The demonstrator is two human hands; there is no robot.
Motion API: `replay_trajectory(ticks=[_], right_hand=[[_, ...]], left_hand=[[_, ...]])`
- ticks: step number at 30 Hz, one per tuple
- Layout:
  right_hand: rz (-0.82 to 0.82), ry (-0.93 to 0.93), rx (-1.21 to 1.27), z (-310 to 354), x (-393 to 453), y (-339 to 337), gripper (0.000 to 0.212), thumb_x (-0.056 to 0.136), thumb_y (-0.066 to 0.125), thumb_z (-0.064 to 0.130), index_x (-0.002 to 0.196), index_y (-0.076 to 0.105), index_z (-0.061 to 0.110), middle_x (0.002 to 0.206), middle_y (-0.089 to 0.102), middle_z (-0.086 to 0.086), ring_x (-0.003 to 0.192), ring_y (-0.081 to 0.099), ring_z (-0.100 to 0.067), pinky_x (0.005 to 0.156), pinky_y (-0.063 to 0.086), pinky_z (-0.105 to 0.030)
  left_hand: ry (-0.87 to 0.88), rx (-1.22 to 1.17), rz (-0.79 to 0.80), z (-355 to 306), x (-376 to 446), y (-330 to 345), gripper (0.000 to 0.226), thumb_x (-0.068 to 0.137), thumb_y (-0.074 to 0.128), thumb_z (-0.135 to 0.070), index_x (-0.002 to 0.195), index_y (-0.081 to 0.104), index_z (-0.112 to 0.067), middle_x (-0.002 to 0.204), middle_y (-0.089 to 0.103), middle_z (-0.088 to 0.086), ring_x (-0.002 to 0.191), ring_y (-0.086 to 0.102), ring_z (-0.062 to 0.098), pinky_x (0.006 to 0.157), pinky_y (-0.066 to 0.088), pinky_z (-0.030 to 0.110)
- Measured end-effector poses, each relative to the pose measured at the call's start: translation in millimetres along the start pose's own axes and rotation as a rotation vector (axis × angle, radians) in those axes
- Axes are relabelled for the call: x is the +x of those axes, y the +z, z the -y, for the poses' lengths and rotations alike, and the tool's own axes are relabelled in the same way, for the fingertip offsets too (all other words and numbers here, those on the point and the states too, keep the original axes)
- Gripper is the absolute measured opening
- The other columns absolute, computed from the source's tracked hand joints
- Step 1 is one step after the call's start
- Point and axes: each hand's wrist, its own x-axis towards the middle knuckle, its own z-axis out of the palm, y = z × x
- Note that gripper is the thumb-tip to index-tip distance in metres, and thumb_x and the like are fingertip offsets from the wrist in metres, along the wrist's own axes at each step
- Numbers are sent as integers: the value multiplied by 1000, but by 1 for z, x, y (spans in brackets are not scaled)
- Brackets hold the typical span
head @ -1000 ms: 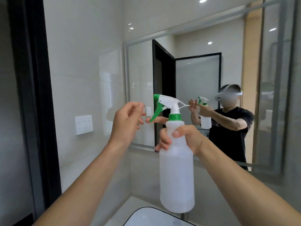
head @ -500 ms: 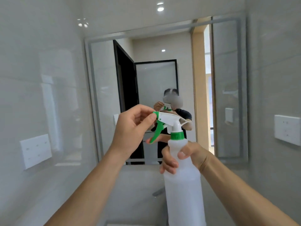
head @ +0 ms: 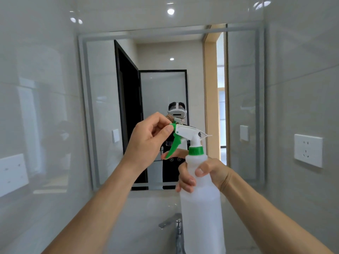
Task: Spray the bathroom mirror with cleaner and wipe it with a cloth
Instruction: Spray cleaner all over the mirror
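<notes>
A translucent white spray bottle (head: 201,208) with a green collar, green trigger and white spray head is held up in front of the bathroom mirror (head: 161,85). My right hand (head: 203,175) is wrapped around the bottle's upper body. My left hand (head: 148,142) pinches the green nozzle tip at the front of the spray head with thumb and fingers. The nozzle points left, across the mirror. The mirror reflects a person with a headset holding the same bottle. No cloth is in view.
A chrome faucet (head: 174,228) stands below the bottle. White wall outlets sit on the right tile wall (head: 308,150) and on the left wall (head: 12,174). Glossy grey tile surrounds the framed mirror.
The view has turned to face the mirror squarely and dropped a little, so the faucet shows. My left hand has closed from near the nozzle onto its tip; my right hand keeps its grip.
</notes>
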Motion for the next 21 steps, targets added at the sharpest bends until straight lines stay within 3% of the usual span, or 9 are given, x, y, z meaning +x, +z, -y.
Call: replay_trajectory(ticks=[5, 8, 10, 13, 16, 21], right_hand=[[29, -12, -76, 1, 5, 0, 39, 79, 69, 16, 118, 69, 21, 76, 68, 1, 73, 67, -16, 97, 50, -43], [5, 11, -58, 0, 7, 0, 56, 76, 57, 3, 131, 55, 13, 75, 68, -4, 72, 67, -20, 95, 50, -44], [17, 5, -49, -2, 7, -3, 64, 77, 68, 7, 137, 44, 8, 75, 68, -5, 71, 67, -22, 95, 50, -45], [12, 5, -53, -3, 5, -6, 76, 78, 76, 17, 141, 35, 3, 75, 68, -5, 71, 67, -22, 95, 50, -46], [11, 0, -51, -3, 1, -8, 66, 78, 71, 11, 139, 44, 8, 76, 68, -6, 72, 67, -22, 96, 50, -47], [-8, 0, -67, -4, 0, -9, 58, 78, 64, 7, 135, 53, 10, 76, 68, -5, 73, 67, -21, 96, 50, -46]], left_hand=[[-12, 89, 23, -6, 3, -2, 17, 92, 55, -23, 80, 61, -11, 69, 56, 2, 67, 50, 27, 63, 42, 35], [-52, 93, 15, -7, 3, 0, 29, 95, 51, -30, 71, 55, -15, 64, 48, 5, 64, 42, 31, 60, 39, 44], [-64, 90, -14, -7, 2, 0, 32, 94, 55, -33, 71, 60, -11, 68, 53, 18, 64, 45, 34, 60, 41, 47], [-104, 48, -22, -7, 1, -2, 23, 96, 61, -26, 78, 66, -11, 77, 60, 23, 65, 49, 29, 58, 43, 36], [-125, 9, -15, -5, 1, -3, 12, 95, 61, -12, 85, 67, -14, 82, 65, 15, 69, 55, 19, 60, 47, 24], [-104, 35, -11, 0, 1, 1, 10, 95, 61, -12, 88, 67, -10, 85, 64, 20, 82, 58, 40, 71, 50, 45]])
